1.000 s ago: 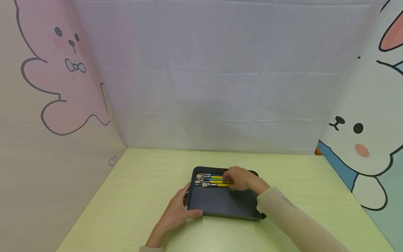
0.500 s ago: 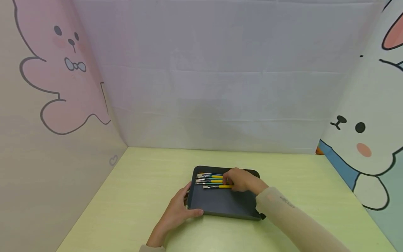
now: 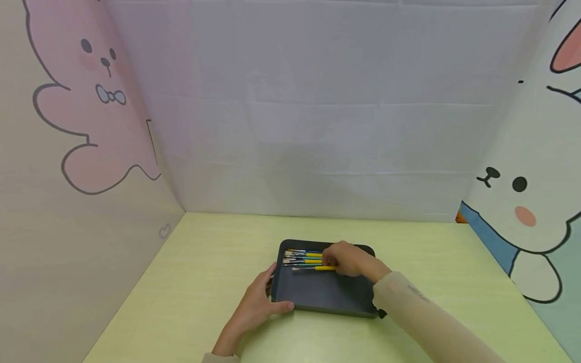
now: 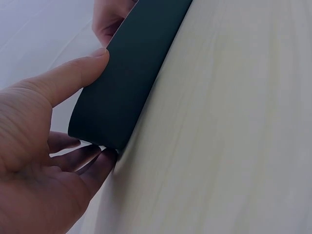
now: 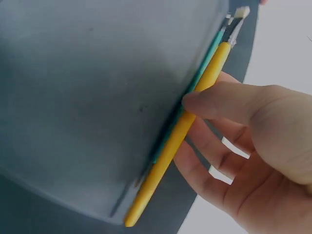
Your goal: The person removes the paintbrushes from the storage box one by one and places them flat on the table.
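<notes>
Left hand grips dark tray at near-left corner, thumb against near wall; right hand pinches yellow brush between thumb and fingers. Yellow brush: slim smooth handle, silvery ferrule, pale flat bristles. Within tray's outline, nearer person than other brushes; contact with tray floor unclear. Long axis runs sideways in head view, roughly parallel to tray's long sides, bristles pointing left. Tray on pale tabletop.

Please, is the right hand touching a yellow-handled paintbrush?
Touching. The right wrist view shows the right hand holding the yellow-handled paintbrush, thumb tip against its handle.
</notes>
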Available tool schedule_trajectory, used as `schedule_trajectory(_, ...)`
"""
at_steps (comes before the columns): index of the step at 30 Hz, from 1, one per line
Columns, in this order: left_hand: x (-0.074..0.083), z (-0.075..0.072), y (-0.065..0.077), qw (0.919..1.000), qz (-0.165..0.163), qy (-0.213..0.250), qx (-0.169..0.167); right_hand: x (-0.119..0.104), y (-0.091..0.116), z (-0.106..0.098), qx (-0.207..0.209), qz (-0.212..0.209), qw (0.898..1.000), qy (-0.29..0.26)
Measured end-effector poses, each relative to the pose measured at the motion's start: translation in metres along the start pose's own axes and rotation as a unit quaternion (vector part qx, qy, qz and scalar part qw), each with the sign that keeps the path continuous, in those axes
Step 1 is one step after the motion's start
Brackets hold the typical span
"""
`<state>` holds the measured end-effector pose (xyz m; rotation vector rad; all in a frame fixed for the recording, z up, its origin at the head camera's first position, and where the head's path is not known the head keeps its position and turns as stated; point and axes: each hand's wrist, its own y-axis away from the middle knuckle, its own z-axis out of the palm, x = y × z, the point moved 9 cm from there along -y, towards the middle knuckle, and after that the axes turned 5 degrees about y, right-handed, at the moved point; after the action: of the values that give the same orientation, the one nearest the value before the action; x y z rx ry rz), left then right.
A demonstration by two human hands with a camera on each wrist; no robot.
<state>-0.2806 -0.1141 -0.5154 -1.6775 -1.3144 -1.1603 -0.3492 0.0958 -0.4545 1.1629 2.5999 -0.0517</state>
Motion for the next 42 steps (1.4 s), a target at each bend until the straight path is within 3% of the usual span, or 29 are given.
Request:
schedule_trajectory(8, 0.002, -0.001, 0.001, 1.0, 0.003, -0.004, 0.005, -0.001, 0.018, -0.029, 0.05, -0.04, 0.998, 0.001)
schedule_trajectory(20, 0.006, -0.001, 0.002, 0.9998, 0.019, 0.0, 0.002, 0.033, 0.061, -0.072, 0.117, -0.012, 0.993, 0.007)
schedule_trajectory(30, 0.004, 0.001, 0.002, 0.9999, 0.013, -0.004, -0.001, 0.063, 0.097, -0.084, 0.12, 0.022, 0.993, 0.002)
schedule_trajectory(42, 0.005, 0.001, 0.001, 0.9999, 0.015, -0.004, 0.001, 0.097, 0.132, -0.089, 0.156, 0.084, 0.984, 0.017)
